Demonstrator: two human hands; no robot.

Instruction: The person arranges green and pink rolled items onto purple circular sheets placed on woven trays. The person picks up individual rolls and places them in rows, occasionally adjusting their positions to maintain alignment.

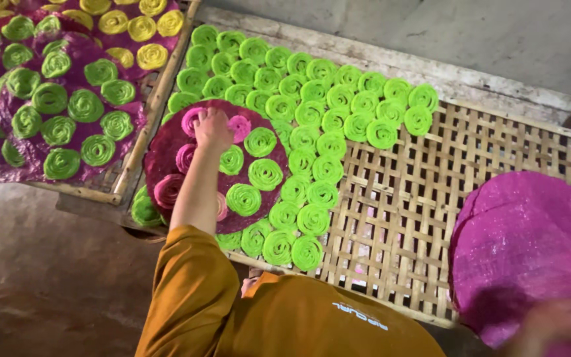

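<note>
Right hand: the right hand [553,325] is showing only as a blur at the near right edge, just beside the stack of round magenta mesh mats [530,244]; cannot tell how far its fingers are opening.
Mat stack: lying flat at the right end of the woven bamboo drying tray [424,218]; count of layers unclear, at least two edges are showing.
Sleeve: an orange long sleeve [196,297] is running from the near edge up and away toward the tray's left part.
Left hand: the left hand [213,129] is reaching away from the body, forearm axis near-to-far, fingers curling down narrow onto a pink noodle coil [191,120].
Round mat: the dark red round mesh mat [166,142] is lying flat over the tray's left part, on top of green coils; being round, it is showing no long axis.
Count on mat: four bright green spiral noodle coils [266,174], about five pink ones.
Tray: dozens of green coils are lying in touching rows, not countable exactly.
Far left: a second bamboo tray [147,116] is carrying green and yellow spiral coils [142,28] on purple mats.
</note>
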